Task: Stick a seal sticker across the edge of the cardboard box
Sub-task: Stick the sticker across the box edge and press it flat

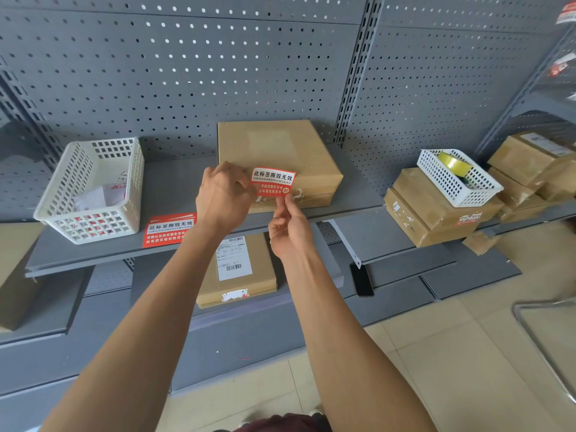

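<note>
Basket (pixel 90 188) of white plastic sits at the far left of the shelf (pixel 174 182), with red and white scraps in it, and just to its right a spare red sticker sheet (pixel 170 229) lies flat on the grey metal. I leave both alone.

Next along is my left hand (pixel 223 199), fingers curled in a pinch at the left end of the seal sticker (pixel 273 181). The sticker hangs in the air in front of the cardboard box (pixel 277 160), printed side toward me, roughly level with the box's near top edge. Whether any of it already touches the cardboard I cannot tell from here. My right hand (pixel 288 232) pinches the lower right corner from below.

I judge this to be the placing step. To do it well I would keep the sticker taut between both pinches so it does not curl onto itself, then line its middle up with the near top edge of the box, so half lands on the lid and half on the front face. I would tack the upper half first, press it down, then fold the rest over the edge and rub outward to chase out wrinkles.

Further right, a second basket (pixel 458 179) holding a roll of tape (pixel 453 163) rests on a stack of parcels (pixel 436 213); none of that matters now.
</note>
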